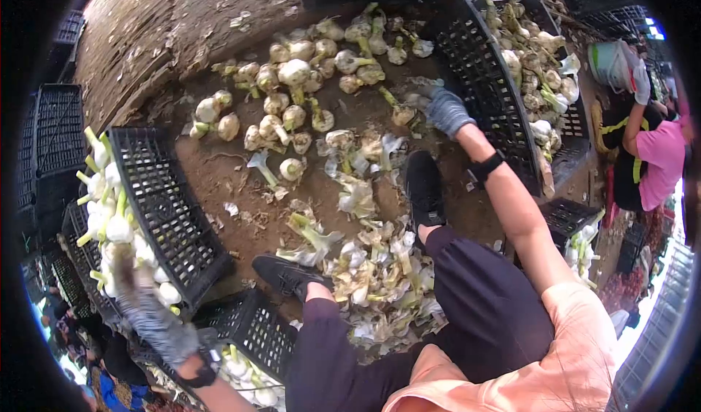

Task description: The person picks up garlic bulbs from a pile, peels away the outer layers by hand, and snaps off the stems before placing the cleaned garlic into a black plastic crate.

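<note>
My right hand [447, 111], in a grey-striped work glove, reaches to the ground with its fingers stretched out and apart. Its fingertips are right at a dirty garlic bulb [403, 114] with a short green stem. More soil-covered bulbs [294, 73] lie in a loose pile to its left. At the far left, my left hand [153, 321], gloved too, hangs over a black crate [171, 207] heaped with trimmed white garlic [119, 229]. Motion smears its fingers, and I cannot tell if they hold a bulb.
Peeled skins and leaves [380, 273] lie between my black shoes [425, 189]. A tilted crate [489, 83] of untrimmed garlic stands to the right. Another crate [252, 332] sits beside my left leg. A person in pink [657, 149] works at the right near a pale bucket [612, 67].
</note>
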The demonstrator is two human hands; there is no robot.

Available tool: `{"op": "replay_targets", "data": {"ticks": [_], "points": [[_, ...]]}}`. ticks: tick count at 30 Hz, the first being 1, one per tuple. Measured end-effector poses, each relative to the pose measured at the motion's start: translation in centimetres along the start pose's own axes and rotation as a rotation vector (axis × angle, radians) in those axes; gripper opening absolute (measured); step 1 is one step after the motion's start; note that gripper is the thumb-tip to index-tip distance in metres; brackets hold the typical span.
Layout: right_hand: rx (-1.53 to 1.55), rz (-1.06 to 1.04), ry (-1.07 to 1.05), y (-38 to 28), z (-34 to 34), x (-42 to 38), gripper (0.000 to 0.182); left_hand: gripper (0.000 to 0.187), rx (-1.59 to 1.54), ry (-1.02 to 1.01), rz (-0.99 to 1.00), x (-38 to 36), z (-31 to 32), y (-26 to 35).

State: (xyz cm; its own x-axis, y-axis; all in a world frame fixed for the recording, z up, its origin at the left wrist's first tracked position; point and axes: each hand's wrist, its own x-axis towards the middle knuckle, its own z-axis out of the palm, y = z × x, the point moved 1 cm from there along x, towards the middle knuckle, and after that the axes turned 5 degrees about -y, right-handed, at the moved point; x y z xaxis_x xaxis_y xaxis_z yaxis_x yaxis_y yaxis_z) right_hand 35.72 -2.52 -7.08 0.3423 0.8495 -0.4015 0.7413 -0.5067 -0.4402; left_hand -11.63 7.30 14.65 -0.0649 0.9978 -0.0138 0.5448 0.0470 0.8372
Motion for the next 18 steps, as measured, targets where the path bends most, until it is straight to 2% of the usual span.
{"op": "replay_targets", "data": {"ticks": [1, 2, 4, 6, 7, 8, 10, 11, 12, 14, 15, 16, 18], "points": [[-0.003, 0.005, 0.003, -0.1, 0.9, 1.0, 0.042, 0.041, -0.017, -0.107, -0.063, -1.3, 2.6, 0.6], [0.008, 0.002, 0.075, 0.0, 2.0, 2.4, 0.047, 0.038, 0.024, -0.269, -0.001, -2.5, 5.0, 0.8], [0.026, 0.002, 0.158, -1.3, 2.9, 3.9, 0.052, 0.034, -0.186, -0.635, -0.083, -5.0, 9.9, 0.9], [-0.138, 0.212, -0.070, -3.8, 2.1, 4.3, 0.052, 0.035, -0.272, -0.943, -0.219, -7.4, 14.3, -0.5], [-0.236, 0.259, -0.185, -2.1, 4.2, 6.0, 0.049, 0.035, -0.315, -1.016, -0.231, -8.7, 16.3, -1.1], [-0.238, 0.267, -0.183, 0.3, 6.0, 7.2, 0.049, 0.035, -0.356, -1.091, -0.245, -9.8, 18.0, -1.8], [-0.320, 0.107, -0.211, 4.3, 8.4, 8.0, 0.064, 0.036, -0.378, -1.123, -0.149, -11.4, 20.5, -3.5], [-0.258, 0.069, -0.213, 3.1, 6.7, 6.8, 0.060, 0.039, -0.435, -1.170, -0.241, -11.6, 21.1, -3.8], [-0.267, 0.065, -0.219, 2.1, 5.6, 5.3, 0.060, 0.039, -0.443, -1.164, -0.246, -11.7, 21.7, -4.1], [-0.018, 0.069, -0.195, 0.9, 4.3, 2.9, 0.043, 0.046, -0.367, -1.020, -0.098, -11.5, 22.3, -4.6], [-0.078, -0.252, -0.253, 0.4, 4.2, 2.3, 0.041, 0.054, -0.448, -0.962, -0.196, -11.1, 22.4, -3.9], [-0.079, -0.266, -0.261, 0.1, 4.4, 1.7, 0.041, 0.067, -0.482, -0.924, -0.295, -10.5, 22.6, -3.1], [0.592, -0.169, -0.423, -4.0, 2.6, -1.8, 0.039, 0.084, -0.555, -0.853, -0.185, -10.2, 23.7, -3.7]]}}
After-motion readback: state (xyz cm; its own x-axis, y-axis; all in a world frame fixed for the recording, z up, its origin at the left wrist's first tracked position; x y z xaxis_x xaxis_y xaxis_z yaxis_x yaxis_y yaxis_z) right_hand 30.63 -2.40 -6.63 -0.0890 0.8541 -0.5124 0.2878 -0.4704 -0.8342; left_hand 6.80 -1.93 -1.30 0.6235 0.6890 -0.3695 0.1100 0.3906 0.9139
